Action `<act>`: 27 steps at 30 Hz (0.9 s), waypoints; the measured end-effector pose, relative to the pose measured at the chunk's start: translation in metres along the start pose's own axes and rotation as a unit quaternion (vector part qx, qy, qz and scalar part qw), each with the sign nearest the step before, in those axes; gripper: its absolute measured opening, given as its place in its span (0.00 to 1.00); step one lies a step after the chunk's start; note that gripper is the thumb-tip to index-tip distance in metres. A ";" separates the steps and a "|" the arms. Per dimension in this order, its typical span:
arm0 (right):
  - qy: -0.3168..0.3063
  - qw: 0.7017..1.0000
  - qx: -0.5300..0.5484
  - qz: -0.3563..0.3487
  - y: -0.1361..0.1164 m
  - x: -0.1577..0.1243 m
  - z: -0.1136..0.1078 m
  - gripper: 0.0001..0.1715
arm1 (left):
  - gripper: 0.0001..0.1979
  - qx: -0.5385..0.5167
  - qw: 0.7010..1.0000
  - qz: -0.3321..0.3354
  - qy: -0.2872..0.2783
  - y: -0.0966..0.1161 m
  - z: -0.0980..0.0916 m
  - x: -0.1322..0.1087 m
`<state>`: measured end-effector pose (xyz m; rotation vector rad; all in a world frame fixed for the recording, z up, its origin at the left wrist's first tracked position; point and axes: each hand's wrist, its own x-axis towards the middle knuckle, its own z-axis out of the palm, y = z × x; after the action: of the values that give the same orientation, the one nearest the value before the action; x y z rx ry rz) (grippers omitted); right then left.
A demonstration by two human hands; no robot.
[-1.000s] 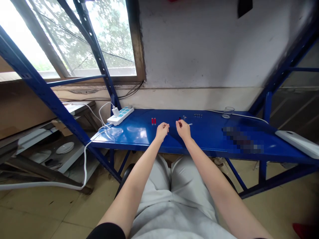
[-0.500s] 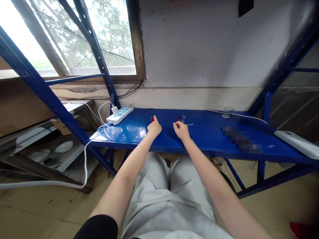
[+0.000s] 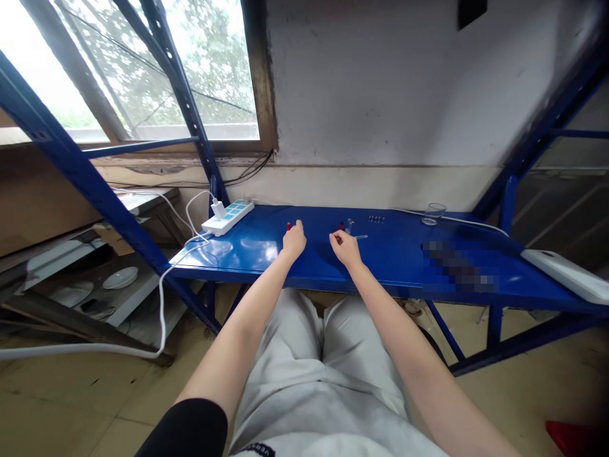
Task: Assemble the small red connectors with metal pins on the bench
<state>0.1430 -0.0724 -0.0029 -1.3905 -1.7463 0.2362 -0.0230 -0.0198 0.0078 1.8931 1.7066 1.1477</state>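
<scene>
My left hand [image 3: 294, 240] is over the blue tabletop with its fingers curled. A small red object [image 3: 288, 226] shows just past its knuckles; I cannot tell whether the fingers grip it. To the right, my right hand [image 3: 346, 247] has thumb and fingers pinched together, and whatever is between them is too small to name. Right behind that hand are another small red object [image 3: 341, 226] and a small clear piece [image 3: 351, 224]. A thin clear stick [image 3: 362, 237] lies beside its knuckles. Farther back, several tiny pieces [image 3: 377, 219] stand in a row.
At the table's left end lies a white power strip [image 3: 229, 218] with a plug and cable. A clear glass [image 3: 433, 214] stands at the back right, a blurred dark object [image 3: 459, 266] before it. A white flat device [image 3: 566, 274] rests at the right edge.
My left hand has moved slightly forward, and its raised finger has drawn in. The right hand keeps its pinch in nearly the same place. The view has shifted a little.
</scene>
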 end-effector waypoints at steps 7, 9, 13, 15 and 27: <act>0.012 1.000 -0.019 -0.008 0.001 0.001 0.000 0.17 | 0.06 -0.317 0.947 -0.034 -0.037 0.010 0.019 -0.019; 0.008 1.000 -0.022 -0.004 0.001 0.002 0.001 0.17 | 0.06 -0.371 0.923 -0.062 -0.078 0.013 0.022 -0.025; -0.013 1.000 -0.024 0.004 0.003 0.003 0.004 0.19 | 0.08 -0.427 0.891 -0.065 -0.139 0.016 0.018 -0.033; -0.025 0.999 -0.027 0.007 0.004 0.003 0.005 0.20 | 0.08 -0.438 0.885 -0.056 -0.145 0.016 0.015 -0.035; -0.019 0.999 0.012 -0.036 0.014 0.005 0.011 0.12 | 0.07 -0.443 0.884 -0.049 -0.143 0.012 0.016 -0.034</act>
<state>0.1447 -0.0594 -0.0155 -1.3115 -1.8157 0.2449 -0.0013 -0.0507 -0.0051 1.2800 0.8509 1.2299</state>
